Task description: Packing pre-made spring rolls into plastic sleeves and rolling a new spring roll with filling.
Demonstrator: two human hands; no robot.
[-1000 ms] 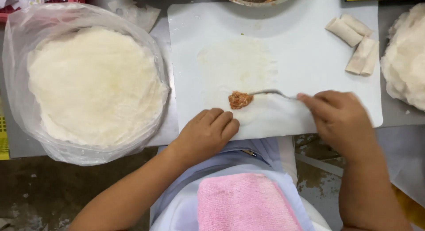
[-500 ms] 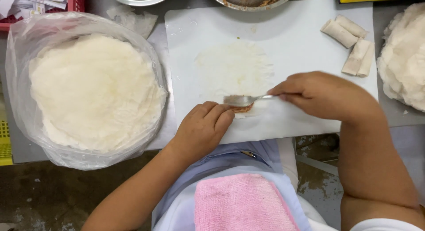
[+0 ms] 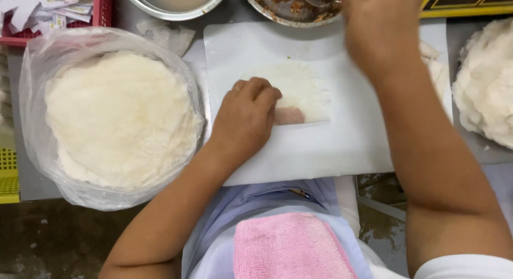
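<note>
One fold is now made: your left hand [image 3: 245, 118] presses the wrapper's [image 3: 299, 89] near edge flat over the filling [image 3: 289, 115], mid-board [image 3: 320, 150]. Your right hand [image 3: 382, 30] has gone to the filling bowl [image 3: 283, 12] at the tabletop's far edge; its grip cannot be told.

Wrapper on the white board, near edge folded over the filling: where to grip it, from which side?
Grip the folded near edge of the wrapper, likely from the person's side: the filling bulges there and the left hand already presses it, while the far part lies flat on the board.
</note>
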